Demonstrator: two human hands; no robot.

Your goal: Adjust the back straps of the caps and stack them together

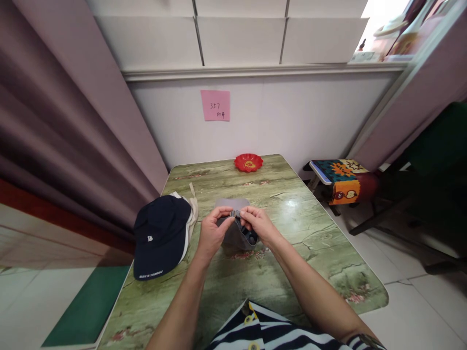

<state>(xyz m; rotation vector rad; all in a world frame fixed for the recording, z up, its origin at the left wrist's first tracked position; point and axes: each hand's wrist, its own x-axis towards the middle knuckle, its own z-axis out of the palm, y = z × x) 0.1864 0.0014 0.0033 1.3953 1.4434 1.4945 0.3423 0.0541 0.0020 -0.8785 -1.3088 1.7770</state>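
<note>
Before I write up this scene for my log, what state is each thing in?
Left hand: pinching the strap.
Right hand: pinching the strap's other side.
Grey cap: held, strap up; fastening too small to judge.
Navy cap: stacked against pale headwear, brim nearest the person.
Red dish: upright.
Pink note: stuck up, written on.

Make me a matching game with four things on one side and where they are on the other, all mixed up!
1. Red dish
2. Dark blue cap
3. Pink note
4. Grey cap

A. Stuck on the wall
B. Held by the left hand and the right hand
C. At the far end of the table
D. Near the left edge of the table

Right pairs: 1-C, 2-D, 3-A, 4-B
</note>
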